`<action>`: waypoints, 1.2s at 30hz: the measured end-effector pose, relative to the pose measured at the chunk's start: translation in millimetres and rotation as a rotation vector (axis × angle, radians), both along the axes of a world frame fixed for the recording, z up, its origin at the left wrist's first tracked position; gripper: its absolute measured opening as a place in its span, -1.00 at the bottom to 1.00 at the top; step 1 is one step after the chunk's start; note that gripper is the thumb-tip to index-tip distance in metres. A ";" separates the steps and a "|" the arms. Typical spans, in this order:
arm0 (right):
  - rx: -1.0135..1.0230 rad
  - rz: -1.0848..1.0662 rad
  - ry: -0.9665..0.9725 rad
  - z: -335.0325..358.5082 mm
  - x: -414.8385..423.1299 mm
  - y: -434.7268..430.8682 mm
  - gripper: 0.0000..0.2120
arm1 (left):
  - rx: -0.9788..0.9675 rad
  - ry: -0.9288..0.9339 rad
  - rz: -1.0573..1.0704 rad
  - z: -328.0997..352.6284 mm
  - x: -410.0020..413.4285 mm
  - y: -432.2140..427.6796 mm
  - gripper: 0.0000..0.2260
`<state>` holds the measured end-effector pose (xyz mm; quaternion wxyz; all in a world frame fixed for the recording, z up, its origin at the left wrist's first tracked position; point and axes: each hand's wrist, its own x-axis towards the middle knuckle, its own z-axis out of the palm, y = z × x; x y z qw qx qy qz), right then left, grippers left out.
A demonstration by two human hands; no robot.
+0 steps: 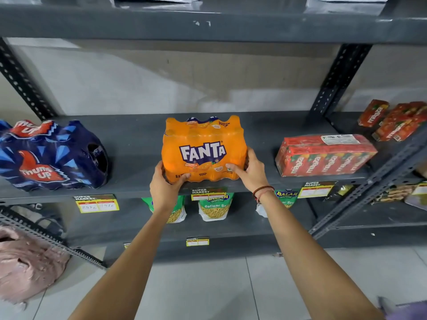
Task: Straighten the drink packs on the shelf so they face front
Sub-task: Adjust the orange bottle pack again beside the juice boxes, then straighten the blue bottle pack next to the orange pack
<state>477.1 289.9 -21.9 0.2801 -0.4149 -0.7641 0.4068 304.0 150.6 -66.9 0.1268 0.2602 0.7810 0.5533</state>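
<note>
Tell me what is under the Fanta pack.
The Fanta pack rests on the grey shelf, with a price tag on the edge just below. Both hands cover its lower corners, so the contact there is hidden.

Even bright light, w/ fisheye edges

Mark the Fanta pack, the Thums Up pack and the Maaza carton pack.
Fanta pack (202,151): head view, on the white logo.
Thums Up pack (44,168): head view, on the red front label.
Maaza carton pack (323,162): head view, on its front face.
</note>
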 end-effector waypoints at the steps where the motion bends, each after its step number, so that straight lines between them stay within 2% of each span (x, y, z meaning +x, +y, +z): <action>1: -0.002 -0.002 0.001 -0.1 -0.6 -0.6 -0.31 | 0.003 -0.003 -0.006 0.4 -1.0 -0.8 -0.24; 10: -0.002 -0.056 0.044 -3.5 -3.7 -7.5 -0.34 | -0.006 -0.007 -0.083 3.7 -11.9 -6.5 -0.33; 13: 0.025 -0.158 0.092 -7.1 -3.4 -17.9 -0.29 | 0.006 0.022 -0.132 1.9 -15.8 -13.5 -0.38; 15: 0.117 -0.300 0.148 -9.2 -3.7 -30.1 -0.30 | 0.038 0.050 -0.141 -1.6 -20.7 -25.4 -0.42; 19: 0.449 -0.447 0.256 -5.6 -24.9 -62.4 -0.57 | 0.073 0.082 -0.061 -6.7 -44.0 -61.9 -0.55; 23: 0.538 -0.279 0.325 9.7 -80.8 -100.3 -0.68 | 0.137 0.082 0.099 -3.4 -81.6 -103.8 -0.66; 29: 0.421 0.063 0.344 14.8 -175.4 -155.6 -0.71 | 0.224 0.131 0.380 2.1 -142.3 -167.1 -0.75; 33: 0.280 0.211 0.210 -0.5 -219.9 -170.8 -0.57 | 0.245 0.133 0.493 4.7 -183.1 -195.8 -0.64; 36: 0.177 0.292 0.080 -7.2 -250.2 -179.1 -0.42 | 0.180 0.058 0.435 5.7 -223.2 -213.5 -0.37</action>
